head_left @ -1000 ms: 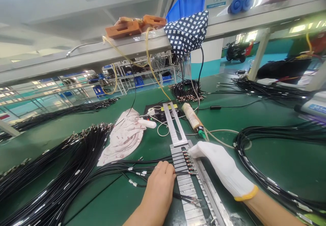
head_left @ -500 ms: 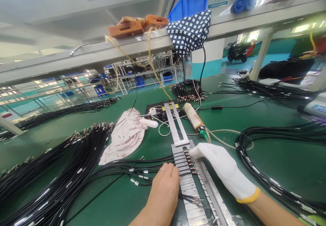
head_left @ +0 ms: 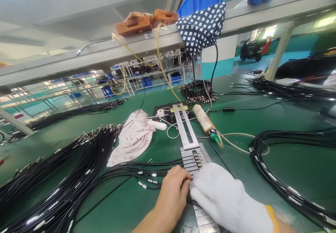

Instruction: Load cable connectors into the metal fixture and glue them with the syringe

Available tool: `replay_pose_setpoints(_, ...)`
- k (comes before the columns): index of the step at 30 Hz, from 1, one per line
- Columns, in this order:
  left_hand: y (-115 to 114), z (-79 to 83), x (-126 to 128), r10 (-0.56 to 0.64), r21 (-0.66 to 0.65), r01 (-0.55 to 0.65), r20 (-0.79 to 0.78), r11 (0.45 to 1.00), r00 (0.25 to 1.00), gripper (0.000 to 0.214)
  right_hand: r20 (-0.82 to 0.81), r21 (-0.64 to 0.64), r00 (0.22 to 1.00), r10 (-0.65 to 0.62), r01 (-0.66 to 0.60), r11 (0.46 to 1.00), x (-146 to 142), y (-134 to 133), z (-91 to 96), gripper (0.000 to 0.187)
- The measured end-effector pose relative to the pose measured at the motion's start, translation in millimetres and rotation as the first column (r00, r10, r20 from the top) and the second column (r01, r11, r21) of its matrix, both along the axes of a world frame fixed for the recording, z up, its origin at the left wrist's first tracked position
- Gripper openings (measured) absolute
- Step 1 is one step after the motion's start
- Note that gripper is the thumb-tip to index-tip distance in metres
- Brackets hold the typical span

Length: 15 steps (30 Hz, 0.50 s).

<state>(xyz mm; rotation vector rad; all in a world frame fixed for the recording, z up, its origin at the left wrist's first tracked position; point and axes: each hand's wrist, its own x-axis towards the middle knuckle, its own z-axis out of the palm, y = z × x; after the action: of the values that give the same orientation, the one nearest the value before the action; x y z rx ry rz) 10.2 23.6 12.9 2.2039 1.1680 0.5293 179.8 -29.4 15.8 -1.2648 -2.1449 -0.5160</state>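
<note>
My bare left hand (head_left: 173, 194) is closed on black cables (head_left: 168, 171) at the left edge of a slotted metal fixture (head_left: 187, 156). My right hand (head_left: 223, 194), in a white glove with a yellow cuff, lies over the fixture with its fingers curled inward against my left fingertips. What its fingers pinch is hidden. Above my hands, several cables lie side by side in the slots, their metal connectors (head_left: 198, 159) lined up at the right side. White sleeves (head_left: 143, 184) sit on the cables left of my hand.
Thick black cable bundles (head_left: 86, 159) lie at left, and a cable coil (head_left: 258, 152) at right. Behind the fixture are a black box (head_left: 162, 112), a wrapped handle tool (head_left: 203, 117) and a pale cloth (head_left: 133, 136). A metal shelf beam (head_left: 91, 56) crosses above the green table.
My right hand has moved down and left along the fixture, from the upper connectors to my left hand. My left fingers have shifted slightly right. The view has turned a little.
</note>
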Motion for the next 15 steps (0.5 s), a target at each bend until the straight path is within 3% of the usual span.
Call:
replay_pose_setpoints(3, -0.6, -0.6, -0.5, 0.004, 0.013, -0.004, -0.015, 1.0, 1.0, 0.021, 0.091, 0.122, 0.995, -0.034, 0.022, 0.992, -8.4, -3.2, -1.1, 0.01)
replay_pose_setpoints(6, -1.5, -2.0, -0.5, -0.012, 0.071, 0.013, -0.017, 0.997, 1.0, 0.023, 0.111, 0.077, 0.991, -0.076, 0.068, 0.995, -10.4, -3.7, -3.3, 0.01)
replay_pose_setpoints(9, -2.0, -4.4, -0.1, -0.058, 0.209, 0.071, -0.067, 0.975, 0.996, 0.026, 0.117, 0.05, 0.991, -0.071, 0.065, 0.997, -10.5, -3.3, -9.5, 0.009)
replay_pose_setpoints(12, -3.7, -2.9, 0.5, -0.069, 0.322, 0.151, -0.25, 0.935, 0.966, 0.03, 0.112, 0.021, 0.99, -0.09, 0.088, 0.996, -12.9, -2.9, -18.9, 0.013)
replay_pose_setpoints(15, -8.5, 5.7, 2.2, -0.099, 0.302, 0.278, -0.496, 0.912, 0.863, 0.03, 0.063, -0.034, 0.989, -0.134, 0.137, 0.99, -14.8, -3.6, -22.7, 0.014)
